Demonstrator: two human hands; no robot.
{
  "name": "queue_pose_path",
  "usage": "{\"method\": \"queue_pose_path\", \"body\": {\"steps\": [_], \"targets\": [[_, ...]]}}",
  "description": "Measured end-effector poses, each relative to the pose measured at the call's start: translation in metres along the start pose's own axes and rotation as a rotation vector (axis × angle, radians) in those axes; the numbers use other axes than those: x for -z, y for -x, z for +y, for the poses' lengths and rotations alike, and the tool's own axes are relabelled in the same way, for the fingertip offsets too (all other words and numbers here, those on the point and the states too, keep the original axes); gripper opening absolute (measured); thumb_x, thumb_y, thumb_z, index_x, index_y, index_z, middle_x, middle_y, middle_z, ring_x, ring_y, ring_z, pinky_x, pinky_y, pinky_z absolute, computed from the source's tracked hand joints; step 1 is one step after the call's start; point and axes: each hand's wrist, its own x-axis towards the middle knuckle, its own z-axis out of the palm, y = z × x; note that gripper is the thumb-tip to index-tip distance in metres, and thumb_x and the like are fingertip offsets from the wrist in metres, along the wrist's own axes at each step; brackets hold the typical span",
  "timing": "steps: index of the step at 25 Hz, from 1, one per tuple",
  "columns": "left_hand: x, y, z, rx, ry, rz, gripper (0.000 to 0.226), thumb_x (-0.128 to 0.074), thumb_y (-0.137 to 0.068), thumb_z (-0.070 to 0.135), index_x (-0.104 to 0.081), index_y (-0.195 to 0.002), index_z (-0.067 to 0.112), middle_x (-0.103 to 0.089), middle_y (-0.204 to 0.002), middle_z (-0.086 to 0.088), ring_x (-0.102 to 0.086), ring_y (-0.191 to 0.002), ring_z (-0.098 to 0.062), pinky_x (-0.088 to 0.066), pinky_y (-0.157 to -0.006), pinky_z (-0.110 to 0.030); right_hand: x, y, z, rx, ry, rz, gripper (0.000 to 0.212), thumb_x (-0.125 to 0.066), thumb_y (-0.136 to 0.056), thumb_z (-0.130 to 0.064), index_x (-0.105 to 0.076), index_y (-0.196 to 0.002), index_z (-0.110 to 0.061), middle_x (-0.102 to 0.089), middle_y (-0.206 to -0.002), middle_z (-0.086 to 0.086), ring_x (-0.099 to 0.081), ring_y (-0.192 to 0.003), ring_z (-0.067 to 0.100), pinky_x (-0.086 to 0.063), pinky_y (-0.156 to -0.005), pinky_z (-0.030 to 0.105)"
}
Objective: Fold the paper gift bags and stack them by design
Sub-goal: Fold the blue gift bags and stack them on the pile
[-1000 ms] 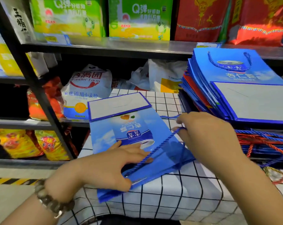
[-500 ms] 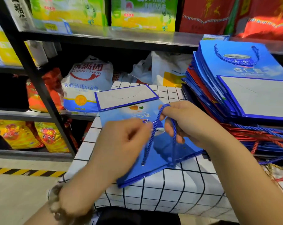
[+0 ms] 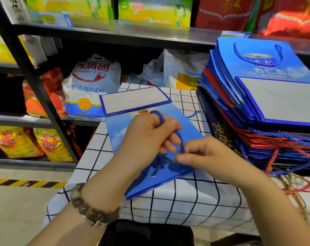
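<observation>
A flattened blue paper gift bag (image 3: pixel 118 132) lies on the checked tablecloth (image 3: pixel 186 201), its grey bottom flap folded over at the far end. My left hand (image 3: pixel 147 139) grips the bag's blue rope handle (image 3: pixel 181 144), which loops over my fingers. My right hand (image 3: pixel 202 155) pinches the same rope lower down, just above the bag. At the right stands a tall stack of folded bags (image 3: pixel 257 96), blue ones on top and red ones lower.
Black metal shelves (image 3: pixel 44 102) behind and left hold flour sacks (image 3: pixel 92 86), snack bags and red and green boxes. Loose rope handles (image 3: pixel 292 183) hang from the stack over the table's right side. A yellow-black floor stripe (image 3: pixel 26 182) runs at left.
The bag's handle was lifted off the bag. My left hand went from pressing the bag flat to gripping the rope, and my right hand slid down the rope toward the bag.
</observation>
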Motion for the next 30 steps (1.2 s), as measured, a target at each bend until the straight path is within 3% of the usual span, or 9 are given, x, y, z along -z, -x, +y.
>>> {"method": "queue_pose_path", "body": {"steps": [3, 6, 8, 12, 16, 20, 23, 25, 30], "targets": [[-0.012, -0.005, -0.005, -0.017, -0.159, -0.040, 0.013, -0.054, -0.091, 0.027, -0.065, -0.095, 0.020, -0.068, -0.075, 0.004, -0.064, -0.067, -0.007, -0.051, -0.063, -0.022, 0.007, -0.003, 0.006, -0.059, 0.019, 0.297, 0.032, -0.060, -0.088, -0.011, -0.056, -0.055, -0.010, -0.048, -0.042, -0.001, -0.044, -0.038, 0.010, -0.035, -0.040, 0.019], [-0.023, 0.002, -0.026, -0.175, -0.947, -0.173, 0.033, -0.048, -0.089, 0.050, -0.060, -0.110, 0.028, -0.061, -0.108, 0.009, -0.055, -0.104, -0.012, -0.047, -0.081, -0.031, 0.018, -0.003, 0.004, -0.129, -0.059, 0.350, 0.023, -0.057, -0.089, -0.005, -0.063, -0.067, -0.007, -0.062, -0.052, 0.002, -0.062, -0.047, 0.014, -0.049, -0.044, 0.020], [-0.023, 0.011, -0.034, -0.265, -1.216, -0.225, 0.040, -0.043, -0.089, 0.054, -0.056, -0.116, 0.028, -0.054, -0.120, 0.010, -0.047, -0.115, -0.014, -0.044, -0.082, -0.031, 0.020, -0.001, 0.004, -0.171, 0.066, 0.297, 0.019, -0.055, -0.090, -0.007, -0.066, -0.074, -0.007, -0.067, -0.061, 0.002, -0.065, -0.052, 0.009, -0.051, -0.048, 0.018], [0.006, 0.018, -0.035, -0.210, -1.251, -0.325, 0.047, -0.041, -0.085, 0.061, -0.054, -0.119, 0.033, -0.054, -0.122, 0.015, -0.049, -0.113, -0.009, -0.045, -0.083, -0.027, 0.024, 0.001, 0.008, -0.180, 0.506, 0.215, 0.019, -0.049, -0.092, -0.010, -0.066, -0.086, -0.007, -0.064, -0.063, -0.002, -0.056, -0.044, 0.001, -0.043, -0.048, 0.011], [0.028, 0.025, -0.027, -0.191, -1.189, -0.366, 0.046, -0.047, -0.086, 0.057, -0.044, -0.130, 0.042, -0.042, -0.135, 0.024, -0.038, -0.123, 0.000, -0.039, -0.096, -0.024, 0.016, -0.002, 0.002, -0.210, 0.420, 0.143, 0.011, -0.048, -0.094, -0.013, -0.055, -0.091, -0.021, -0.067, -0.069, 0.001, -0.059, -0.052, 0.010, -0.048, -0.051, 0.021], [0.016, 0.028, -0.033, -0.282, -1.229, -0.323, 0.049, -0.040, -0.085, 0.061, -0.047, -0.128, 0.038, -0.048, -0.128, 0.018, -0.045, -0.115, -0.006, -0.043, -0.087, -0.026, 0.011, -0.008, 0.002, -0.116, 0.537, 0.151, 0.017, -0.056, -0.091, -0.020, -0.067, -0.083, -0.011, -0.059, -0.068, 0.002, -0.052, -0.062, 0.014, -0.037, -0.053, 0.023], [0.022, 0.025, -0.036, -0.322, -1.177, -0.268, 0.069, -0.019, -0.069, 0.069, -0.061, -0.113, 0.035, -0.065, -0.107, 0.013, -0.058, -0.094, -0.011, -0.048, -0.077, -0.030, 0.002, -0.009, 0.004, -0.134, 0.168, 0.217, 0.003, -0.067, -0.082, -0.008, -0.069, -0.084, -0.006, -0.059, -0.056, 0.001, -0.053, -0.049, 0.009, -0.044, -0.049, 0.018], [0.026, 0.023, -0.035, -0.337, -1.122, -0.261, 0.061, -0.026, -0.071, 0.066, -0.067, -0.103, 0.034, -0.070, -0.093, 0.010, -0.060, -0.082, -0.012, -0.049, -0.070, -0.032, -0.003, -0.010, 0.004, -0.162, -0.075, 0.268, 0.005, -0.071, -0.076, -0.001, -0.067, -0.079, -0.001, -0.061, -0.051, 0.003, -0.056, -0.043, 0.008, -0.046, -0.044, 0.016], [0.031, 0.017, -0.028, -0.329, -1.053, -0.265, 0.055, -0.029, -0.072, 0.061, -0.072, -0.088, 0.031, -0.068, -0.073, 0.005, -0.056, -0.067, -0.014, -0.046, -0.059, -0.035, -0.005, -0.021, 0.003, -0.130, 0.025, 0.229, 0.013, -0.078, -0.070, -0.016, -0.068, -0.063, -0.013, -0.063, -0.058, 0.004, -0.053, -0.053, 0.011, -0.044, -0.055, 0.024]]}}
